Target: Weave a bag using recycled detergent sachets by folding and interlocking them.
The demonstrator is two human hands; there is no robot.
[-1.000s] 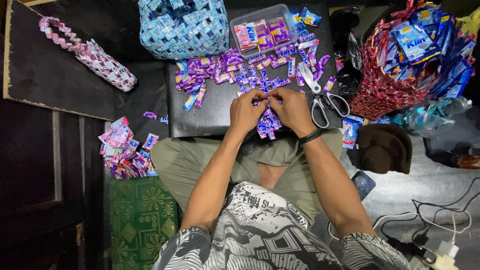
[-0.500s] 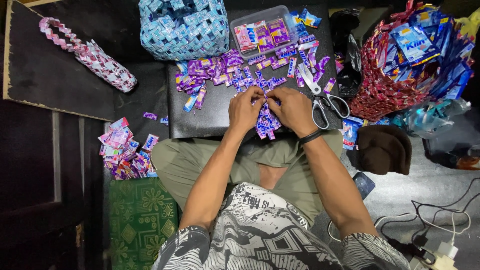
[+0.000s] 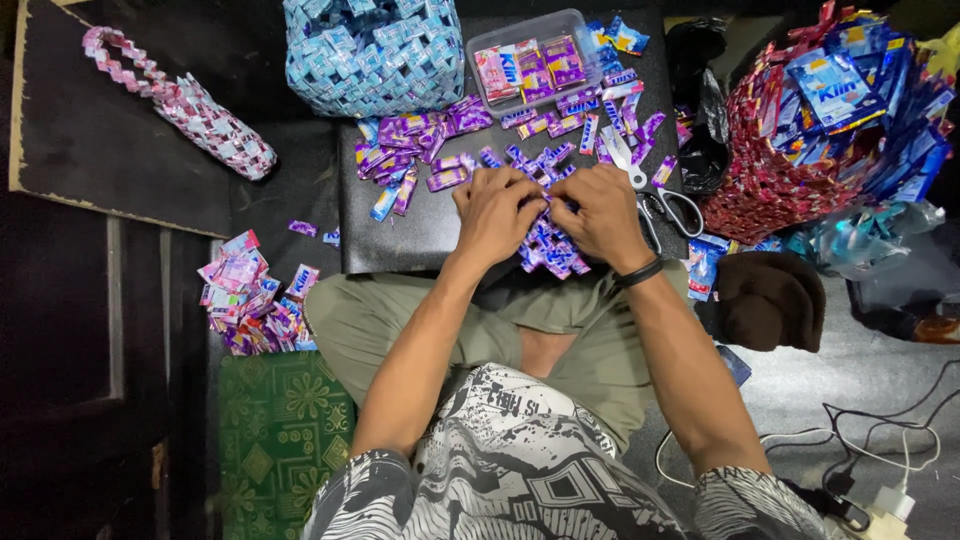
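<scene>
Purple foil is what we have between our fingers: a woven strip of folded wrapper links, hanging from our hands over the near edge of the black board and down towards our lap. Our left hand pinches its upper end with fingers curled narrow, and our right hand closes on it from the other side, thumb and fingertips meeting over the top link. Both hands are shut on the strip, touching each other at the knuckles.

We judge the strip to be very light and limp along its length, though each folded link looks stiff enough to keep its crease. The glossy film is probably slippery, so a pinch across the flat faces of the last link, right at the joint, seems the safest hold; a grip further down would likely let the chain flex and the loose end slide out.

Loose purple links lie scattered on the board just beyond our hands, and scissors rest beside our right hand. A clear tub of cut wrappers sits at the far edge, next to a blue woven basket. A pink woven chain lies well apart to the left, a wrapper pile sits by our left knee, and a red woven bag stuffed with blue packets stands to the right
</scene>
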